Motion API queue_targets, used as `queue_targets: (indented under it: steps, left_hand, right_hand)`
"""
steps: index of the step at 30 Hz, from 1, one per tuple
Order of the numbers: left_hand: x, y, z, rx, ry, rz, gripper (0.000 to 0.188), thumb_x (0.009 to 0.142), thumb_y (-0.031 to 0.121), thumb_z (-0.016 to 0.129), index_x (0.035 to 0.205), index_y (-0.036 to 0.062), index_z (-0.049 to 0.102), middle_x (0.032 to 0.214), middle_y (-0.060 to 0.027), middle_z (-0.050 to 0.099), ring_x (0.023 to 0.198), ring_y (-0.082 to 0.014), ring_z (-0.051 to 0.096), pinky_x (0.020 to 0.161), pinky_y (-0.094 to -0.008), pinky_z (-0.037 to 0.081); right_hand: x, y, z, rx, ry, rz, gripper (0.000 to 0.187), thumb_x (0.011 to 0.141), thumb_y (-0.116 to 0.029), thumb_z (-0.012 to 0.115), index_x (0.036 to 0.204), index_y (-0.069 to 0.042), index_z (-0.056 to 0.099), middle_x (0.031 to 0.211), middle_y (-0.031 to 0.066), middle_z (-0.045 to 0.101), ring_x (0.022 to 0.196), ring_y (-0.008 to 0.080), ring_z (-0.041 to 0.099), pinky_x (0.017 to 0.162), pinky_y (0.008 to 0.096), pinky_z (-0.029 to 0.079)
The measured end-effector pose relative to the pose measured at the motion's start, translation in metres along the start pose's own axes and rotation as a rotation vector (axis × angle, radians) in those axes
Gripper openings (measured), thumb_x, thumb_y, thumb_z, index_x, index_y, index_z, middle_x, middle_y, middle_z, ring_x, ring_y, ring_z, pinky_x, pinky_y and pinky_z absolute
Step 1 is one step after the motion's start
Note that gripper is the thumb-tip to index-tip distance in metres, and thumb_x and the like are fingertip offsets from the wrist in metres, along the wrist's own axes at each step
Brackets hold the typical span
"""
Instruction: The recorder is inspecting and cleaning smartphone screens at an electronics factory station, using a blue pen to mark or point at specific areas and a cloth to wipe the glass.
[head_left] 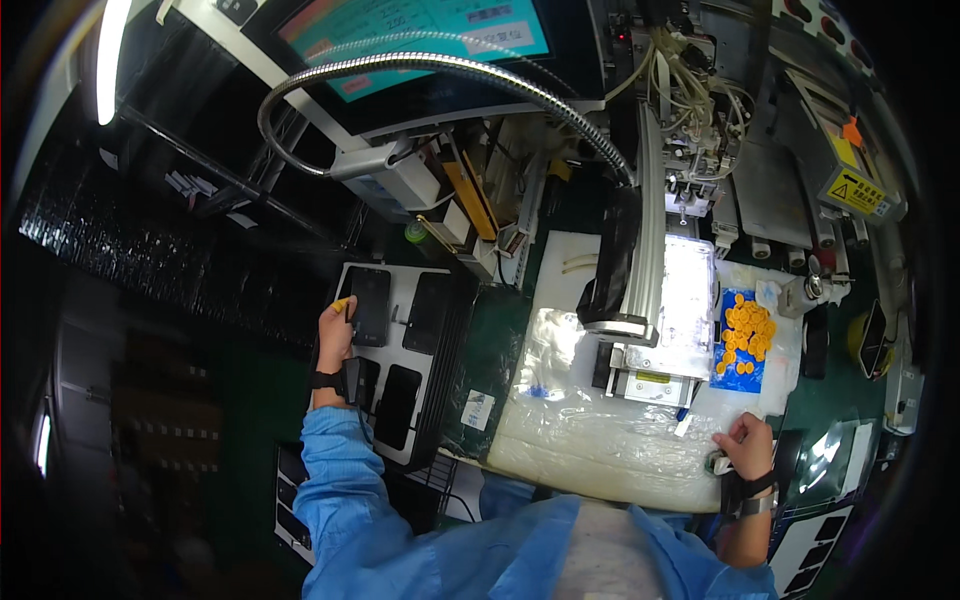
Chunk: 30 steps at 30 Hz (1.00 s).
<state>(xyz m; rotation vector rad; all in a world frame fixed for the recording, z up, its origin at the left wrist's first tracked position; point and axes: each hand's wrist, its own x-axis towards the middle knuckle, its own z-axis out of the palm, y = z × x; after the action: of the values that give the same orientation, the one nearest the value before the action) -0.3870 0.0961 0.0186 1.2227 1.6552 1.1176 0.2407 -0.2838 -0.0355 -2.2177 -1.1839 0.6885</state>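
My left hand [335, 337], a yellow cover on one fingertip, grips the left edge of a dark flat rectangular panel [370, 307]. That panel lies in a white tray [398, 308] holding several more such panels, among them a black one [399, 407] nearer me. My right hand [750, 447] is curled at the right front of a plastic-covered white mat [600, 440]. A small whitish item [719, 463] shows at its fingers; what it is I cannot make out. Both wrists wear black bands.
A brightly lit fixture [683, 310] stands mid-bench under a lamp arm [625, 260]. Right of it, yellow finger covers [748, 328] lie on a blue sheet [738, 377], near a metal bottle [800, 295]. A monitor [430, 60] and a flexible metal hose [440, 60] hang at the back.
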Motion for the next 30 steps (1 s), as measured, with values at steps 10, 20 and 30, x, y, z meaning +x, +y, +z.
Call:
queue_targets:
  steps: [10, 20, 30]
  left_hand:
    - [0.022, -0.016, 0.025, 0.153, -0.103, -0.004, 0.029, 0.097, 0.026, 0.069, 0.104, -0.0029, 0.070, 0.092, -0.0008, 0.069, 0.083, -0.0086, 0.060, 0.075, -0.0232, 0.046]
    - [0.052, -0.013, -0.015, 0.663, 0.206, 0.300, 0.038, 0.087, 0.029, 0.076, 0.105, -0.0035, 0.069, 0.092, -0.0151, 0.074, 0.086, -0.0275, 0.072, 0.079, -0.0365, 0.054]
    - [0.080, -0.018, -0.034, 0.853, 0.111, 0.070, 0.071, 0.063, 0.035, 0.093, 0.113, -0.0085, 0.066, 0.111, -0.0251, 0.070, 0.104, -0.0339, 0.068, 0.092, -0.0407, 0.052]
  right_hand:
    - [-0.001, 0.003, -0.003, 0.042, -0.025, 0.062, 0.033, 0.066, -0.007, 0.089, 0.065, -0.004, 0.056, 0.056, 0.0032, 0.055, 0.051, 0.0099, 0.051, 0.049, 0.0268, 0.041]
    - [0.002, 0.007, -0.004, 0.094, -0.023, 0.036, 0.033, 0.066, -0.011, 0.091, 0.065, -0.003, 0.060, 0.055, 0.0034, 0.058, 0.050, 0.0104, 0.053, 0.049, 0.0272, 0.043]
    - [-0.004, 0.011, -0.004, 0.049, 0.005, 0.045, 0.035, 0.068, -0.027, 0.090, 0.066, -0.005, 0.063, 0.060, 0.0088, 0.064, 0.054, 0.0220, 0.063, 0.053, 0.0334, 0.050]
